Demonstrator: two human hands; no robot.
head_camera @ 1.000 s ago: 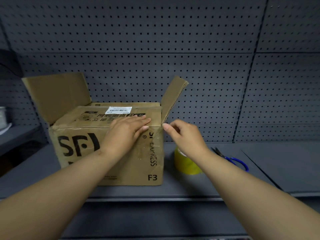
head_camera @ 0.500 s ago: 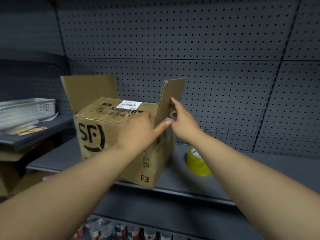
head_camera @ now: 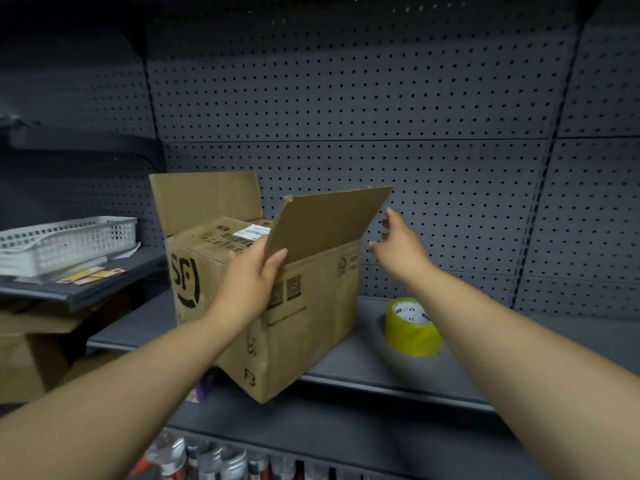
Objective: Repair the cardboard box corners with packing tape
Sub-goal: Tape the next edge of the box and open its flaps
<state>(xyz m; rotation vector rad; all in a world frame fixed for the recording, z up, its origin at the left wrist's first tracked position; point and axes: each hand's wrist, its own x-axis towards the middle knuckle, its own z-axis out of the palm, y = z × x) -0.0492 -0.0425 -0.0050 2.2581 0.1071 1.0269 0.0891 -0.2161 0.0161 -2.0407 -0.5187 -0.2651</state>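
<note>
on the shelf [head_camera: 363,362], one corner overhanging, sits the cardboard box [head_camera: 311,306] — left hand [head_camera: 249,278] pinching its raised flap [head_camera: 329,220], right hand [head_camera: 398,247] spread, empty; probably light, flaps bendy — better held by the walls.

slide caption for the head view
Left hand grips the flap of the SF cardboard box; right hand open, yellow tape roll alongside.

The light is dim and cool, falling softly from above and in front. The middle of the pegboard wall [head_camera: 381,98] is palest, while the upper corners and the left side sink nearly to black. The wide lens bows the wall's seams and the front edge of the shelf [head_camera: 363,365], and the tape roll [head_camera: 412,329], the bottles [head_camera: 221,459] along the bottom edge and the print on the cardboard box [head_camera: 311,306] all look soft and smeared.
</note>
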